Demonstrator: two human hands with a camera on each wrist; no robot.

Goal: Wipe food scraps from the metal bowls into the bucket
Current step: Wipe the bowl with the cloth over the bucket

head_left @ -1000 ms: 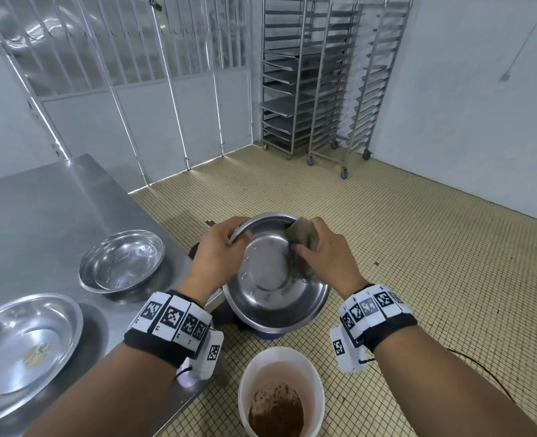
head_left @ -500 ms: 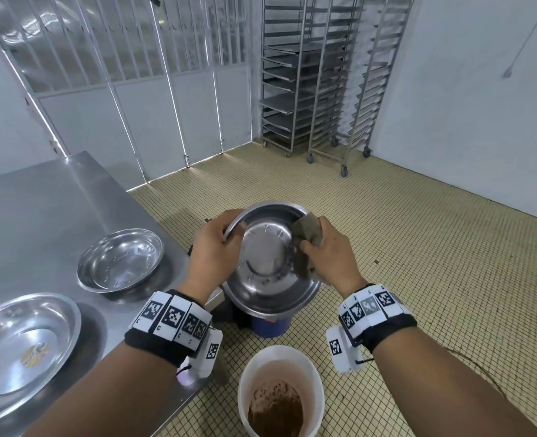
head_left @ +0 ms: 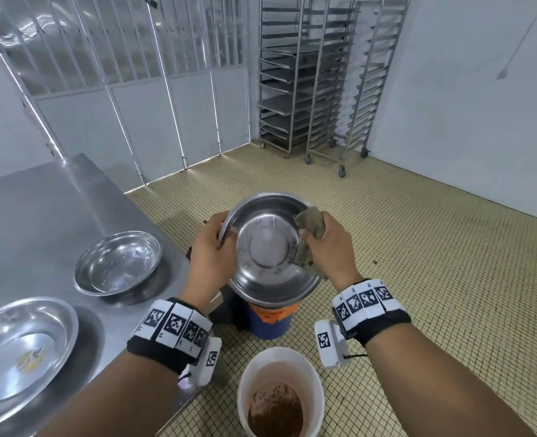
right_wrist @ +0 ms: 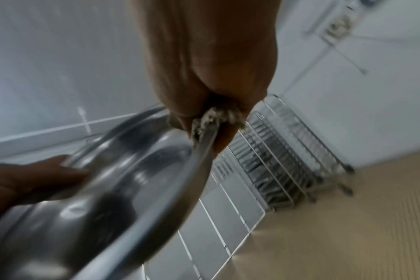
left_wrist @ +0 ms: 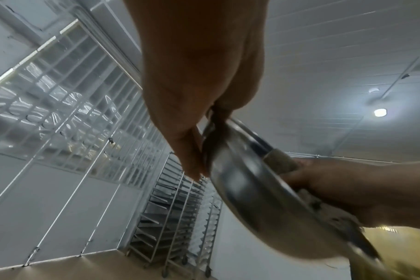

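We tilt the held metal bowl point(head_left: 271, 247) toward us above the blue bin point(head_left: 270, 323), left hand point(head_left: 208, 250) gripping its rim and right hand point(head_left: 330, 247) clutching the rag point(head_left: 308, 234) against the inner wall; best to sweep downward toward the low lip so that scraps drop into the white bucket point(head_left: 279, 392) (nearer us, not directly beneath). We count three metal bowls, two on the counter point(head_left: 40, 209), and one rag.

Commercial kitchen: tray racks point(head_left: 311, 80), steel table point(head_left: 40, 216)

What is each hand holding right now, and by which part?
Left hand grips the metal bowl by its left rim. Right hand holds a bunched cloth against the right rim.
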